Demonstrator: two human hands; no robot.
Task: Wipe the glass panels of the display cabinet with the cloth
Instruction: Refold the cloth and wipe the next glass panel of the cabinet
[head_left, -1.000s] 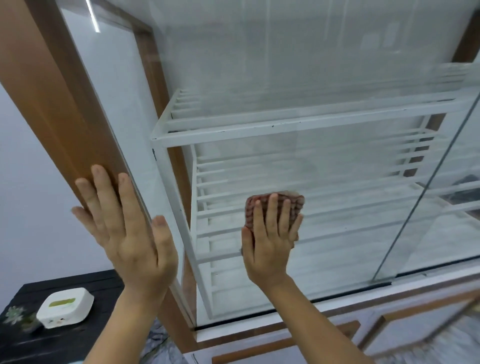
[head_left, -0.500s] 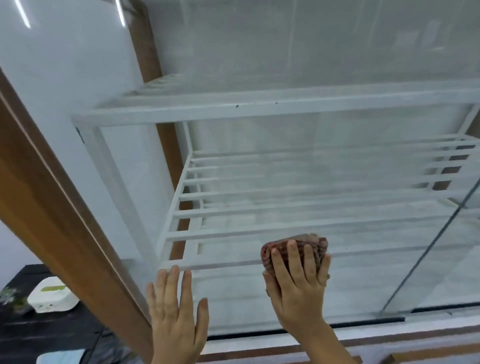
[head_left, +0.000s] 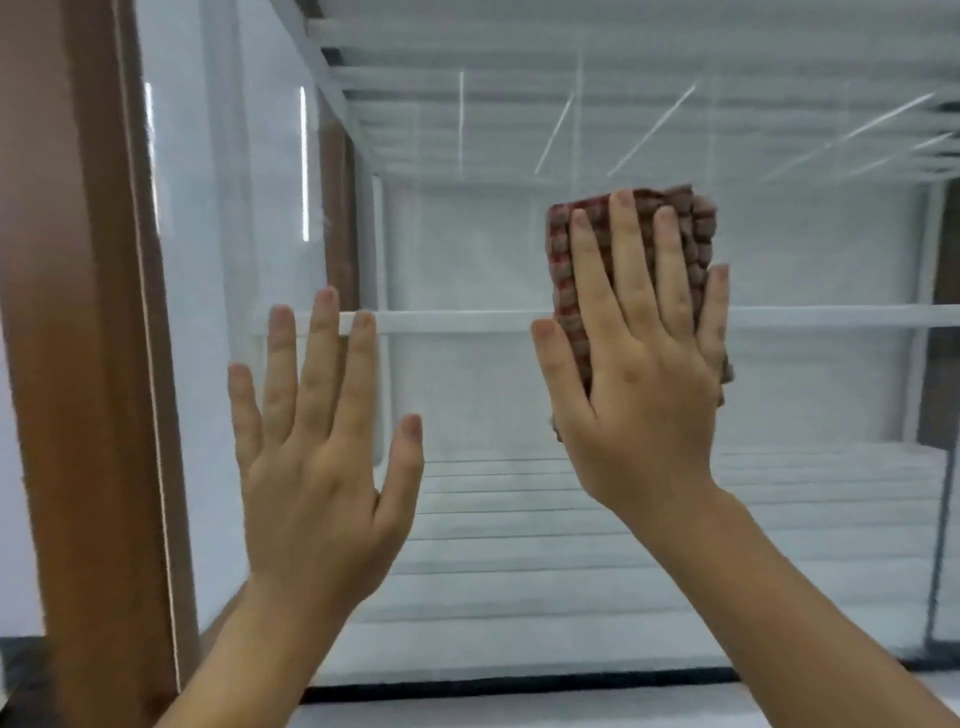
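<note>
The display cabinet's front glass panel (head_left: 493, 244) fills most of the view, hazy and streaked with light reflections. My right hand (head_left: 641, 364) presses a folded red-brown checked cloth (head_left: 696, 228) flat against the glass, fingers straight and spread over it. The cloth shows above and beside my fingers. To the left, my left hand (head_left: 317, 452) lies flat on the same panel with its fingers straight and spread, holding nothing.
A brown wooden frame post (head_left: 88, 364) runs down the left edge of the cabinet. White slatted shelves (head_left: 571, 499) sit behind the glass, with a white crossbar (head_left: 457, 321) at finger height. A vertical glass seam (head_left: 940, 545) stands at the far right. A dark bottom track (head_left: 519, 683) borders the panel.
My right hand has slid the cloth upward on the glass. My left hand left the wooden frame and now rests flat on the panel. The view has moved closer and higher.
</note>
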